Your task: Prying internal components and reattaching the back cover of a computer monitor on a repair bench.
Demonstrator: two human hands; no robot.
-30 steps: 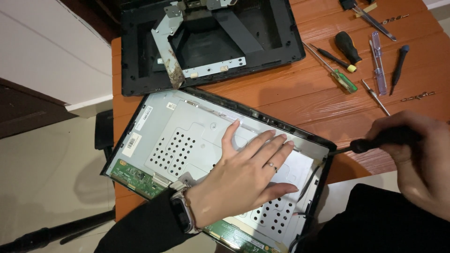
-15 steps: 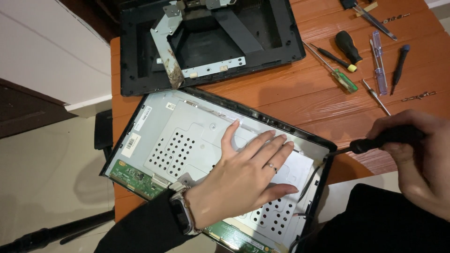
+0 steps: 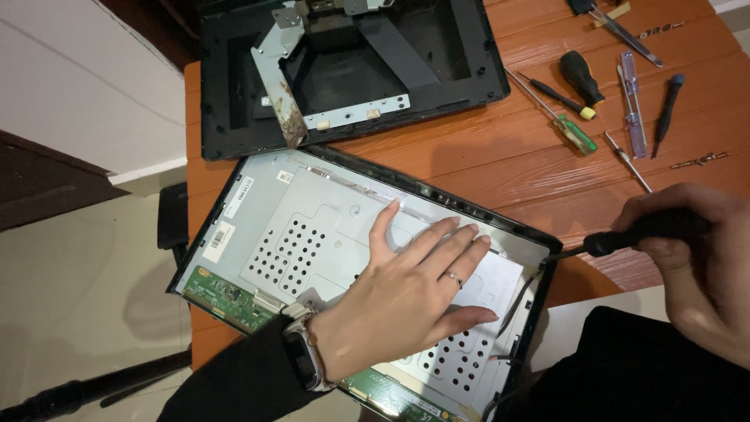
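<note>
**Orange-brown planks under an opened monitor**

Reddish-orange wooden boards make up the table (image 3: pixel 469 156), their grain running across the view. Its left edge drops off to a pale tiled floor (image 3: pixel 78 289), with a white wall and a dark strip of skirting beyond; a black chair leg or stand (image 3: pixel 86 387) crosses the floor at the lower left.

On the near part of the table lies the monitor panel (image 3: pixel 312 227), face down, its silver metal shield perforated in two patches and a green circuit board (image 3: pixel 226 293) showing along its lower edge. It overhangs the table's front edge. The left hand (image 3: pixel 406 293) lies flat on the shield, fingers spread and pressed down, a ring on one finger and a smartwatch (image 3: pixel 301 355) at the wrist below a black sleeve.

The right hand (image 3: pixel 691 250) is closed around the black handle of a screwdriver (image 3: pixel 625 238), whose shaft points at the panel's right-hand frame edge; the tip's exact contact cannot be made out.

Behind the panel sits the monitor's black plastic back cover (image 3: pixel 234 117), with a bent metal bracket (image 3: pixel 281 86) inside it. To the right, loose on the boards, are several more screwdrivers: a green-handled one (image 3: pixel 574 133), a clear-handled one (image 3: pixel 633 109), a stubby black one (image 3: pixel 580 74) and a slim dark one (image 3: pixel 666 113).
</note>
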